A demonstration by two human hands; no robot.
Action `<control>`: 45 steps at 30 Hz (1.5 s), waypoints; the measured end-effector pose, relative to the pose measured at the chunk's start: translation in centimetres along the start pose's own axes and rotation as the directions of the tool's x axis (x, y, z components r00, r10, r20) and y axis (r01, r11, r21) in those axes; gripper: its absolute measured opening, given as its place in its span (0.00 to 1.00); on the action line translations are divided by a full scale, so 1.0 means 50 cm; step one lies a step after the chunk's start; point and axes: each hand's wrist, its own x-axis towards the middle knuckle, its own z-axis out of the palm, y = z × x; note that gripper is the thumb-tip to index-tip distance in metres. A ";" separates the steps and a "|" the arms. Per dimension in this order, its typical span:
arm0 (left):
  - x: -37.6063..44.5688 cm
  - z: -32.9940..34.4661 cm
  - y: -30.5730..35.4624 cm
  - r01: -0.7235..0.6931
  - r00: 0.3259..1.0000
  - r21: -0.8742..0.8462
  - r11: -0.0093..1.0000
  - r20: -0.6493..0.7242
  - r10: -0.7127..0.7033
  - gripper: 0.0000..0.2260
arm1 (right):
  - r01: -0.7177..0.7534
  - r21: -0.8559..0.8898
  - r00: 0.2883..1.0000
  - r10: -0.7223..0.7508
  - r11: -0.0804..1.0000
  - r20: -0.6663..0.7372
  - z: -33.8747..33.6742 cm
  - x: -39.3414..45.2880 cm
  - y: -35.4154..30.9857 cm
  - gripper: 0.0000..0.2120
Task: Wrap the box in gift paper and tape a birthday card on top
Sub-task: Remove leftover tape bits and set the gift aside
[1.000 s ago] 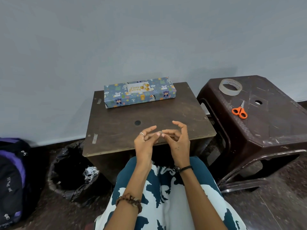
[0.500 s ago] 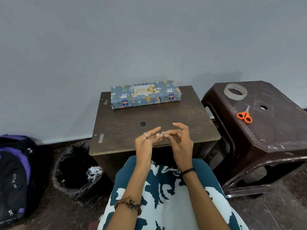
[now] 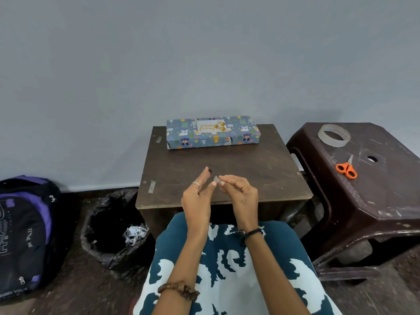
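Observation:
A long box (image 3: 213, 138) wrapped in blue patterned gift paper lies at the far edge of the small brown table (image 3: 261, 178). A white birthday card (image 3: 211, 126) with gold lettering sits on the box's top face. Both hands hover over the table's near edge, well short of the box. My right hand (image 3: 241, 192) pinches a small crumpled scrap of clear tape (image 3: 216, 178) between thumb and fingertips. My left hand (image 3: 197, 196) has its fingers straight, with the fingertips close to the scrap.
A dark brown plastic stool (image 3: 375, 201) on the right carries a roll of clear tape (image 3: 333, 135) and orange scissors (image 3: 346, 169). A black-lined bin (image 3: 109, 233) with paper scraps stands left of the table; a purple backpack (image 3: 25, 233) lies further left. A grey wall runs behind.
The view has shifted, so table and box sit lower and further right in frame. My left fingers have straightened and drawn slightly apart from my right fingertips, which keep the tape scrap.

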 end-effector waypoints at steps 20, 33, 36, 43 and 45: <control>0.019 -0.011 0.013 -0.058 0.976 -0.015 0.998 -0.210 0.054 0.14 | -0.183 -0.081 0.980 0.188 0.980 0.066 0.057 0.071 -0.019 0.08; 0.135 -0.069 0.031 0.046 0.936 -0.222 0.974 -0.331 -0.120 0.10 | -0.264 -0.130 0.909 0.292 0.956 0.298 0.178 0.134 -0.018 0.04; 0.160 -0.122 0.030 0.017 0.898 -0.245 0.969 -0.422 -0.122 0.09 | -0.115 -0.310 0.893 0.235 0.944 0.384 0.247 0.136 -0.020 0.02; 0.205 -0.229 0.015 -0.019 0.809 -0.386 0.923 -0.548 -0.213 0.09 | 0.029 -0.498 0.782 0.290 0.867 0.551 0.425 0.126 0.027 0.02; 0.215 -0.279 -0.003 -0.033 0.746 -0.430 0.902 -0.611 -0.264 0.11 | 0.107 -0.583 0.713 0.347 0.805 0.610 0.483 0.126 0.060 0.03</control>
